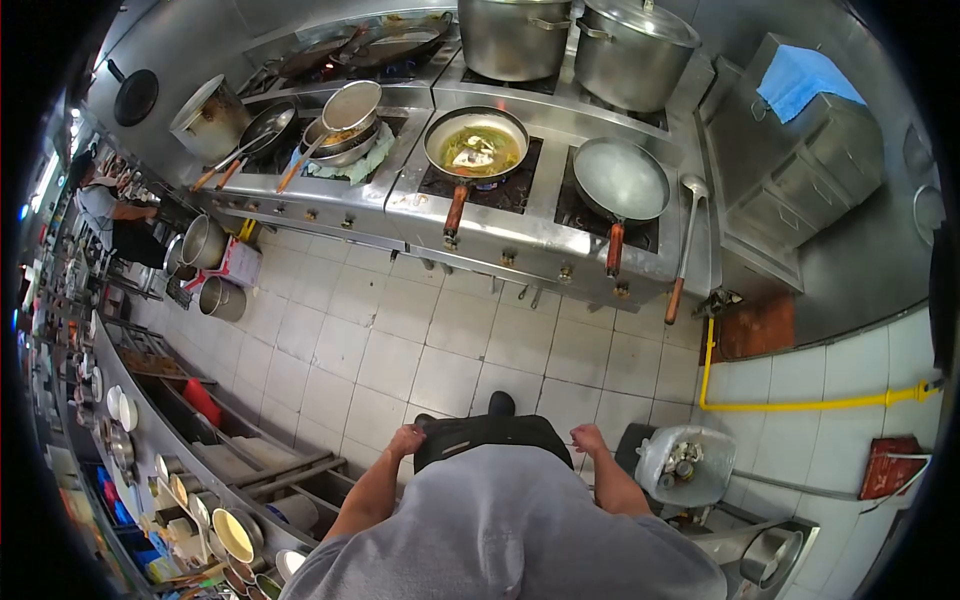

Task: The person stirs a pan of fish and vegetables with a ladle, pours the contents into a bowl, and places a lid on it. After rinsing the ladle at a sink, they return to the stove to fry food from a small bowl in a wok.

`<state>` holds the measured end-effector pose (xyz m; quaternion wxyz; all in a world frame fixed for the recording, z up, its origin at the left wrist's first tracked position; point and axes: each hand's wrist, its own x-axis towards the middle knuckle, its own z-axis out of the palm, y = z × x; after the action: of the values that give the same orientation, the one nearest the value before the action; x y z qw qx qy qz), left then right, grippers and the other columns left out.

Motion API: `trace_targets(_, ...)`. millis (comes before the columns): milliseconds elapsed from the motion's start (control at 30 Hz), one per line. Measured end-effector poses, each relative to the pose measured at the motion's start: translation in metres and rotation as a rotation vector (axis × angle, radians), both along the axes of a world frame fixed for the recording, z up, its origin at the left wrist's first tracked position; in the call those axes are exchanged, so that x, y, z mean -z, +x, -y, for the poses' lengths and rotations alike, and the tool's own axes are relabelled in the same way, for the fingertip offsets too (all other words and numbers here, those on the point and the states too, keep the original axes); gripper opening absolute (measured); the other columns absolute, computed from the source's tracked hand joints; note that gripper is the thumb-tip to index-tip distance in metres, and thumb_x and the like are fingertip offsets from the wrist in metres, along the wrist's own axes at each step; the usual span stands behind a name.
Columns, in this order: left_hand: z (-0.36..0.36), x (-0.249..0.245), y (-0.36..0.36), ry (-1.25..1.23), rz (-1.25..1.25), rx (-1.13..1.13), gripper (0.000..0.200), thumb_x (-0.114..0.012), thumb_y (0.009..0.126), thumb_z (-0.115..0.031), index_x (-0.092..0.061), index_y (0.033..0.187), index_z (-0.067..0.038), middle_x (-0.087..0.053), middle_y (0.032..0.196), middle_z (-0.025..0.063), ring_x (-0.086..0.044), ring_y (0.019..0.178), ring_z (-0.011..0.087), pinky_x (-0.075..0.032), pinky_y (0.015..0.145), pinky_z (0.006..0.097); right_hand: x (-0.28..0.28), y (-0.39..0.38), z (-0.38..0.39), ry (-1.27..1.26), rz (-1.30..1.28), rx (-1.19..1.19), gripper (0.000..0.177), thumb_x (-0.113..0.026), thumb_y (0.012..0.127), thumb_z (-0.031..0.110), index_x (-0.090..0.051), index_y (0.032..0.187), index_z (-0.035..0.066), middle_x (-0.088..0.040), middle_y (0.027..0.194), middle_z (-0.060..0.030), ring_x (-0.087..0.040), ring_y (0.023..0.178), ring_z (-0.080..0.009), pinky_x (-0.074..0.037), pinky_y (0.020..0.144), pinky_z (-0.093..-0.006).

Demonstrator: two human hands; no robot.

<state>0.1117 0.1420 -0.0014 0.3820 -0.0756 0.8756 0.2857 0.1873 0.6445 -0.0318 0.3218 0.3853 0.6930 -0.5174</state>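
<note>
My left hand (405, 440) hangs beside my left hip with its fingers curled and nothing visible in them. My right hand (588, 438) is out by my right side, also loosely closed and holding nothing. Both are well away from the stove (400, 200). On its front burners stands a frying pan (478, 145) with green strips and a white piece in liquid, its wooden handle toward me. Right of it sits a second pan (620, 180) with cloudy, pale contents. A long-handled ladle (690, 230) lies at the stove's right end.
Large stockpots (630, 60) stand behind the pans. A strainer (352, 105) rests over a bowl at left. Beside my right hand is a lined bin (685, 465). A yellow pipe (800, 405) runs along the right wall. A counter with containers (235, 535) lies left; another person (115, 210) stands far left.
</note>
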Motion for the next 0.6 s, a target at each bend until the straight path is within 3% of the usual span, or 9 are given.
trace_targets(200,-0.003,0.0,0.007,0.029,0.007,-0.08,0.037,-0.063,0.078,-0.03,-0.065,0.103,-0.002,-0.066,0.102,0.0188,-0.062,0.1,0.0325,-0.048,0.089,0.0375,0.003,-0.011,-0.003,0.015,-0.003,-0.031,0.016,-0.058,0.081,0.014,-0.066,0.088,0.002,-0.062,0.074,-0.0068,-0.061,0.065,-0.0174,-0.053,0.054,-0.0323)
trace_targets(300,-0.005,0.002,0.009,0.038,0.022,-0.111,0.036,-0.063,0.078,-0.029,-0.065,0.102,-0.002,-0.066,0.101,0.0186,-0.062,0.1,0.0319,-0.048,0.089,0.0368,0.005,-0.018,0.001,0.042,-0.07,-0.037,0.015,-0.055,0.077,0.012,-0.066,0.077,0.0,-0.06,0.064,-0.0083,-0.06,0.057,-0.0171,-0.053,0.049,-0.0334)
trace_targets(600,-0.006,0.03,-0.002,0.124,0.019,-0.145,0.034,-0.062,0.078,-0.027,-0.066,0.099,0.0,-0.067,0.096,0.021,-0.064,0.095,0.0316,-0.049,0.086,0.0373,-0.003,-0.006,-0.008,0.02,-0.054,0.015,0.013,-0.057,0.079,0.012,-0.066,0.081,0.003,-0.06,0.068,-0.0056,-0.06,0.06,-0.0152,-0.051,0.049,-0.0301)
